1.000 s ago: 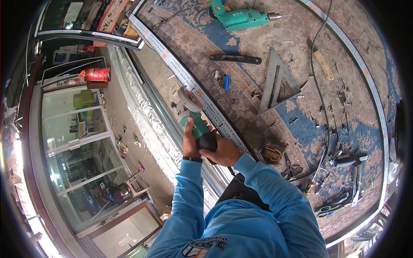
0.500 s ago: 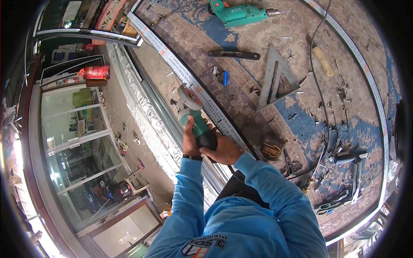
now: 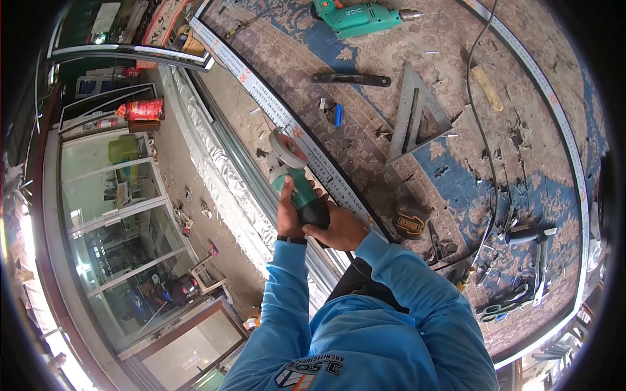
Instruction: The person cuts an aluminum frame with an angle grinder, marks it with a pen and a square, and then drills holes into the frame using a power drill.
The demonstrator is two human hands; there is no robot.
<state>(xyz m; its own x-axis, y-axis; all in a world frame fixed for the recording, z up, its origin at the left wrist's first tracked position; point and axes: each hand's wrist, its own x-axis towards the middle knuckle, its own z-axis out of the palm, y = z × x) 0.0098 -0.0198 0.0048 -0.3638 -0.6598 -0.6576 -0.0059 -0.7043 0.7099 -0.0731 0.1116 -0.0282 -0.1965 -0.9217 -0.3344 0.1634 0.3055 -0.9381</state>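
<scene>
An angle grinder (image 3: 305, 195) with a green and black body is gripped between both of my hands. My left hand (image 3: 289, 212) wraps the body's left side, thumb lying along the green housing. Around the black rear part closes my right hand (image 3: 342, 227). The grinder's disc (image 3: 287, 147) and guard point away from me, right at the edge of an aluminium frame profile (image 3: 274, 104) covered in printed white film. This profile forms the near side of a large frame lying on a patterned carpet.
On the carpet (image 3: 365, 140) lie a green drill (image 3: 362, 18), a triangular set square (image 3: 417, 114), a black-handled tool (image 3: 351, 79), a blue piece (image 3: 338, 115), a tape measure (image 3: 411, 225) and scissors (image 3: 502, 305). A black cable (image 3: 475, 98) crosses it. Wrapped profiles (image 3: 212, 163) lie left.
My hands and the grinder stay nearly in place. The carpet and the tools on it appear shifted slightly left and up in the view.
</scene>
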